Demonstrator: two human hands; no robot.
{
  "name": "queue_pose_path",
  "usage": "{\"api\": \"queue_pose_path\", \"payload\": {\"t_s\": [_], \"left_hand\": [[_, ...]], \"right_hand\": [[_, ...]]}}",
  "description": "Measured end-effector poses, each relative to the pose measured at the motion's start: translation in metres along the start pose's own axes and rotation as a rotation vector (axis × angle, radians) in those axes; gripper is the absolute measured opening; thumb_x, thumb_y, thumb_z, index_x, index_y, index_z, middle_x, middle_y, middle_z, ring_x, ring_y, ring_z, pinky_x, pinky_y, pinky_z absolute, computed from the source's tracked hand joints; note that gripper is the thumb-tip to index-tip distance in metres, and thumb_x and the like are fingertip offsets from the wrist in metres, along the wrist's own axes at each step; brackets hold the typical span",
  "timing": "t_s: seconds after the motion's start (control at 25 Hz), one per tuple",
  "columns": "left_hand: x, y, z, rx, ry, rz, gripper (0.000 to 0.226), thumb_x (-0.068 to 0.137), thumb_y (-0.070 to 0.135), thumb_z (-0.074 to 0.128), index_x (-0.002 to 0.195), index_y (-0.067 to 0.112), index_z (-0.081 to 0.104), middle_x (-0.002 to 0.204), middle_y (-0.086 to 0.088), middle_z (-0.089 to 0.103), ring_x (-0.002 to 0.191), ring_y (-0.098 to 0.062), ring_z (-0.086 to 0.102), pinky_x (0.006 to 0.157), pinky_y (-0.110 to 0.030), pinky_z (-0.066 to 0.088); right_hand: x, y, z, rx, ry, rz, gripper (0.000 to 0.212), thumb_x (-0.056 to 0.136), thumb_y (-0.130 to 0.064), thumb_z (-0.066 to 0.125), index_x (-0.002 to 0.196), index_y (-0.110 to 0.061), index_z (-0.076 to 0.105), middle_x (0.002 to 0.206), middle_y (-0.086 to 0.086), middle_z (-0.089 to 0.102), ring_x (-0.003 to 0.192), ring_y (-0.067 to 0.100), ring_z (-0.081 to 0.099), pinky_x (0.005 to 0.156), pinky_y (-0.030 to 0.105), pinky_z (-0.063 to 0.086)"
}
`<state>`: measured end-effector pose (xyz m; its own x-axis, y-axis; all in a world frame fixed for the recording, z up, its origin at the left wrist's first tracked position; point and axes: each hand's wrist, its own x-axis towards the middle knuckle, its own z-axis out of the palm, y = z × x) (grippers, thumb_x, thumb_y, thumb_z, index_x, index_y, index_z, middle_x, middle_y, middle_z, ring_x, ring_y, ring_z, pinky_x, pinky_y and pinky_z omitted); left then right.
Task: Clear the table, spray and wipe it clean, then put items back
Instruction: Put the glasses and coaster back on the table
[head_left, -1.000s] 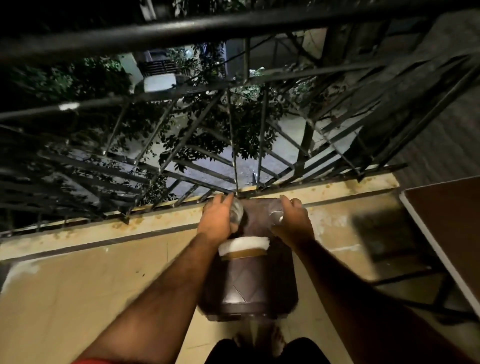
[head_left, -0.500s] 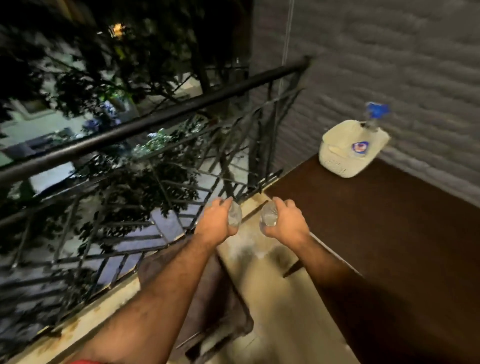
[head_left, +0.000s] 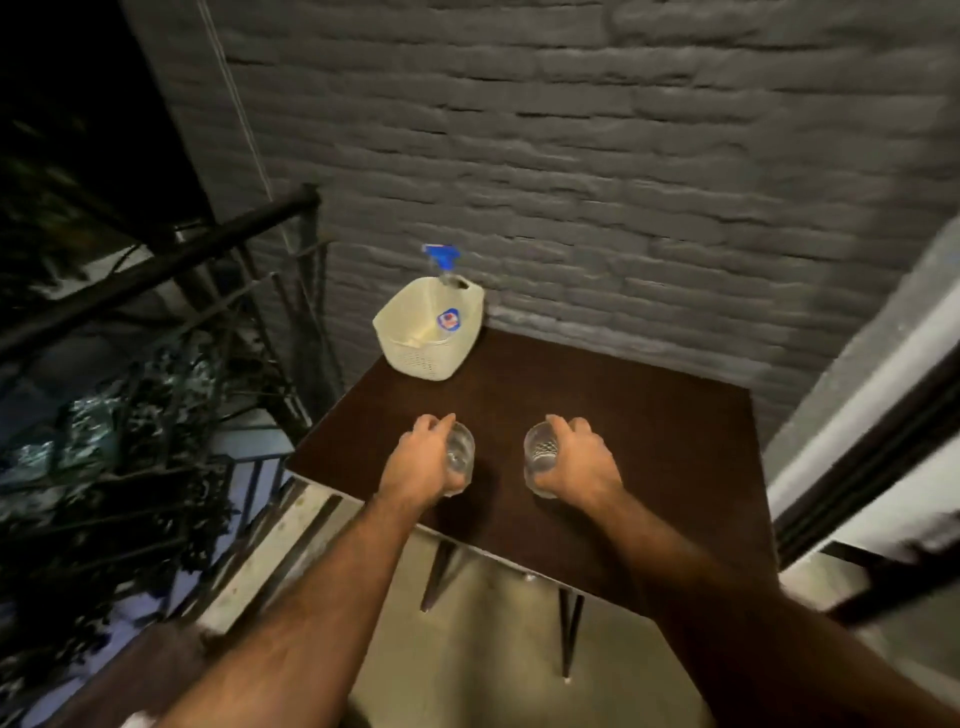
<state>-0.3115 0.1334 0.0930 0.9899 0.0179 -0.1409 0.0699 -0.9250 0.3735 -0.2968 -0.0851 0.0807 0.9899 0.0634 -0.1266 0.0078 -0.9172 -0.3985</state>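
A dark brown table (head_left: 597, 441) stands against a grey brick wall. My left hand (head_left: 423, 460) grips a clear drinking glass (head_left: 461, 451) above the table's near left part. My right hand (head_left: 574, 460) grips a second clear glass (head_left: 540, 452) a short way to the right. Both glasses are upright; I cannot tell whether they touch the tabletop. At the table's far left corner sits a cream plastic basket (head_left: 415, 358) with a blue-topped spray bottle (head_left: 441, 260) standing in it.
A black metal railing (head_left: 171, 249) runs along the left, with trees beyond it. A white door frame (head_left: 857, 415) borders the table on the right. The pale balcony floor (head_left: 488, 649) lies below the table's front edge.
I have turned right from the dark stool by the railing to face the table. Both hands carried the glasses from over the stool to above the tabletop.
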Motion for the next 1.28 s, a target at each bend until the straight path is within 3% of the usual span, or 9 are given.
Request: {"api": "queue_pose_path", "payload": {"t_s": [0.4, 0.84, 1.28], "left_hand": [[0.102, 0.140, 0.048, 0.069, -0.132, 0.208, 0.088, 0.073, 0.037, 0.074, 0.148, 0.026, 0.028, 0.144, 0.000, 0.033, 0.123, -0.027, 0.046, 0.101, -0.038, 0.043], [0.309, 0.170, 0.068, 0.089, -0.172, 0.267, 0.088, 0.075, 0.036, 0.074, 0.149, 0.024, 0.027, 0.148, -0.003, 0.031, 0.126, -0.028, 0.043, 0.100, -0.039, 0.044], [0.468, 0.194, 0.140, 0.071, -0.244, 0.262, 0.094, 0.076, 0.037, 0.075, 0.150, 0.024, 0.019, 0.147, -0.008, 0.030, 0.123, -0.032, 0.043, 0.096, -0.039, 0.047]], "right_hand": [[0.031, 0.139, -0.058, 0.095, 0.080, 0.249, 0.092, 0.077, -0.041, 0.078, 0.153, -0.023, 0.030, 0.145, 0.011, 0.042, 0.128, 0.033, 0.048, 0.103, 0.044, 0.049], [0.196, 0.172, -0.055, 0.199, 0.076, 0.428, 0.088, 0.077, -0.043, 0.081, 0.149, -0.028, 0.033, 0.146, 0.010, 0.041, 0.129, 0.033, 0.048, 0.100, 0.047, 0.051], [0.374, 0.217, -0.040, 0.271, 0.053, 0.549, 0.084, 0.082, -0.034, 0.077, 0.149, -0.015, 0.030, 0.149, 0.014, 0.038, 0.131, 0.038, 0.047, 0.104, 0.050, 0.048]]}}
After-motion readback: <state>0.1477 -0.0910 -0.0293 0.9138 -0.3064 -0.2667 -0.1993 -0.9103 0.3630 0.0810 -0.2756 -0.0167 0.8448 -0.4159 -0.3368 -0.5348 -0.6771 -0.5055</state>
